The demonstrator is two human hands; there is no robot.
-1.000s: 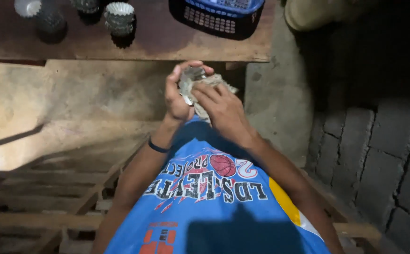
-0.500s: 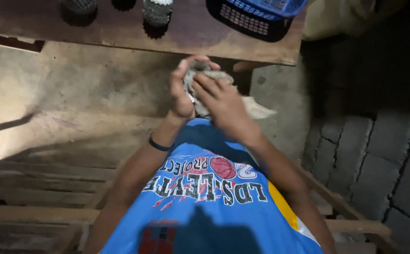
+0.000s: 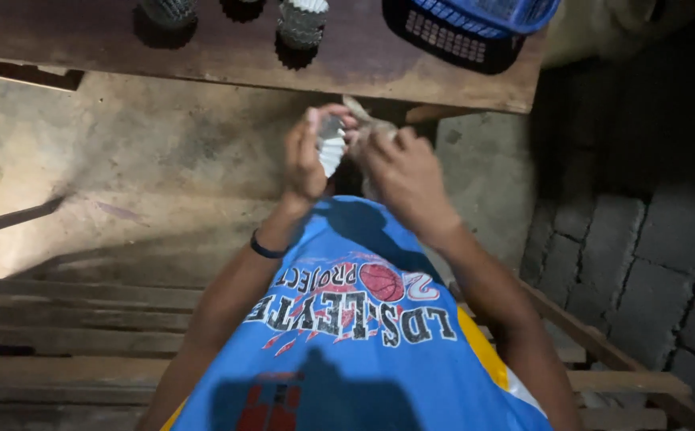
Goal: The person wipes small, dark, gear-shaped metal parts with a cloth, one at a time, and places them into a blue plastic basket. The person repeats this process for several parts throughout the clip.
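Just below the table's edge, my left hand [image 3: 306,158] is shut on a small white pleated paper cup [image 3: 331,148], pinching it between thumb and fingers. My right hand [image 3: 405,172] sits close beside it, fingers closed on a pale crumpled wrapper [image 3: 361,113] that sticks up past the fingertips. Most of that wrapper is hidden behind the hand. The two hands almost touch. A black band [image 3: 266,248] circles my left wrist, and a blue printed shirt fills the lower view.
A dark wooden table [image 3: 228,57] runs along the top, bearing two pleated cups [image 3: 301,22] and a blue plastic basket [image 3: 467,30]. Wooden slats [image 3: 84,319] lie at the lower left, and a grey block wall [image 3: 643,263] stands on the right.
The hands have drawn slightly apart. The pleated cup now stands out in my left hand, separated from the crumpled bundle both hands held. The view has shifted down a little.
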